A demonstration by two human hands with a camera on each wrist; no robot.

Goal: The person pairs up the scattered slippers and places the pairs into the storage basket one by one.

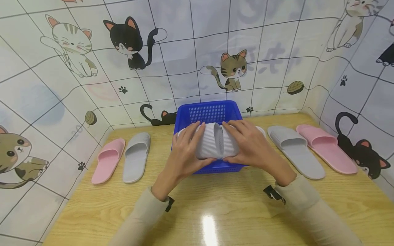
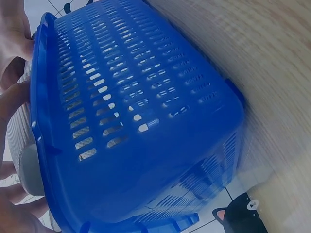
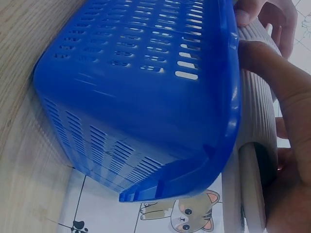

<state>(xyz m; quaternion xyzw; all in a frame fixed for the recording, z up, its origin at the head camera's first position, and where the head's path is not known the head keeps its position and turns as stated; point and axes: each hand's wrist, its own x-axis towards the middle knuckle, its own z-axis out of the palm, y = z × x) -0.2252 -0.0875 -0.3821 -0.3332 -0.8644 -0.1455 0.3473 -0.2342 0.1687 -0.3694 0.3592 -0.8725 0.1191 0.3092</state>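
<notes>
A pair of whitish ribbed slippers (image 1: 207,141) is held toe to toe over the front of a blue plastic basket (image 1: 229,106). My left hand (image 1: 186,148) grips the left slipper, its thumb along the near side and fingers over the ribbed strap. On the other side, my right hand (image 1: 250,143) holds the right slipper (image 1: 229,143) in the same way. In the right wrist view the ribbed strap (image 3: 257,111) sits right at the basket rim, with the sole beside it. The left wrist view has the slipper (image 2: 31,170) at the rim too.
On the wooden table (image 1: 184,212), a pink slipper (image 1: 107,160) and a grey slipper (image 1: 135,160) lie left of the basket. Another grey slipper (image 1: 297,153) and pink slipper (image 1: 329,150) lie to its right. A cat-patterned wall covering (image 1: 184,51) stands behind the basket.
</notes>
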